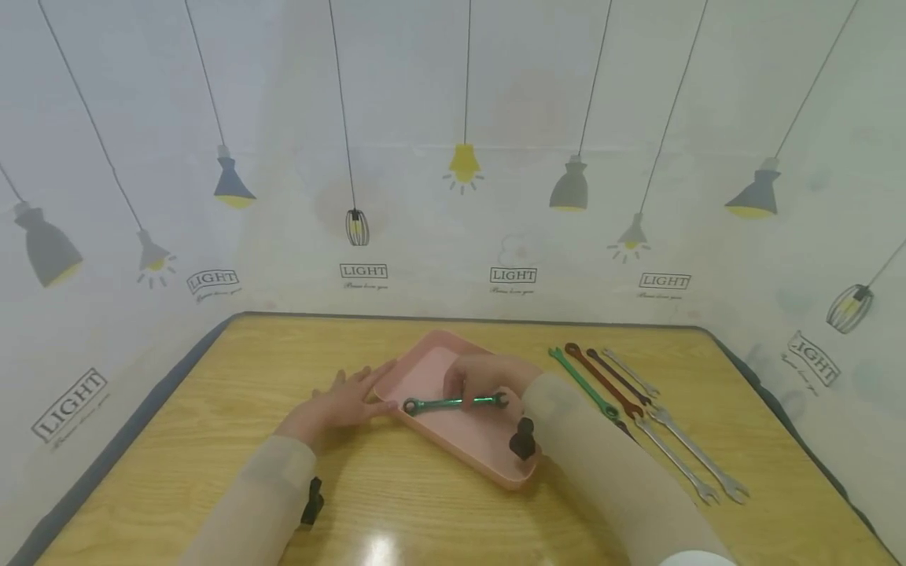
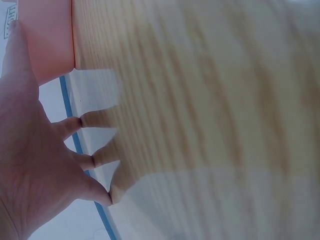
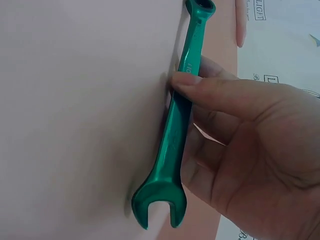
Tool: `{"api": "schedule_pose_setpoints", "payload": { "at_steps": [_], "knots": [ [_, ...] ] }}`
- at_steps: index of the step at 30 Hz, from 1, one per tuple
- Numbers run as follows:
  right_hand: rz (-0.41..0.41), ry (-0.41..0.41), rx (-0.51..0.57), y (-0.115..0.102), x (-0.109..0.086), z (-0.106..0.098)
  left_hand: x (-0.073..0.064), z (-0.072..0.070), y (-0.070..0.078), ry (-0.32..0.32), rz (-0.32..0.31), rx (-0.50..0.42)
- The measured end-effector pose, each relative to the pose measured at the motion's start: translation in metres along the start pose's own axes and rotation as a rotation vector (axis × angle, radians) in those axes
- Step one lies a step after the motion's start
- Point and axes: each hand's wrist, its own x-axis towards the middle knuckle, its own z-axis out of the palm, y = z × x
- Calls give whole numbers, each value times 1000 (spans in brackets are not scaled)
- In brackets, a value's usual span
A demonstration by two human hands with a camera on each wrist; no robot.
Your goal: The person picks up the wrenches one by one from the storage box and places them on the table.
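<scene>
A green combination wrench (image 1: 439, 404) lies crosswise over the pink tray (image 1: 473, 454), its ring end toward the left. My right hand (image 1: 488, 373) pinches its shaft between thumb and fingers. In the right wrist view the green wrench (image 3: 175, 135) shows its open jaw end nearest the camera, close over the tray floor. My left hand (image 1: 347, 399) is spread beside the tray's left corner, thumb and forefinger at the rim. The left wrist view shows the left hand (image 2: 40, 150) with its other fingertips on the wooden tabletop, next to the tray's pink wall (image 2: 47, 40).
Several wrenches lie side by side at the right: a green wrench (image 1: 583, 383), a brown-red wrench (image 1: 602, 379), a dark purple wrench (image 1: 619, 376) and silver ones (image 1: 697, 452). My right forearm partly covers a dark one. A printed wall cloth (image 1: 439, 291) borders the table (image 1: 283, 354).
</scene>
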Motion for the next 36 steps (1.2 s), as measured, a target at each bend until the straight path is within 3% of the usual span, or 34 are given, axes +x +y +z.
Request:
{"api": "schedule_pose_setpoints", "payload": {
  "at_steps": [12, 16, 26, 30, 36],
  "knots": [
    [91, -19, 102, 7, -19, -6, 3, 1, -4, 6, -6, -11],
    [55, -26, 106, 8, -26, -8, 6, 2, -6, -9, -17, -14],
    [-25, 8, 246, 14, -56, -15, 8, 3, -6, 2, -8, -3],
    [-90, 24, 215, 15, -67, -18, 14, 6, -12, 2, -17, 2],
    [-83, 71, 104, 15, -83, -21, 11, 6, -10, 6, -9, -7]
  ]
}}
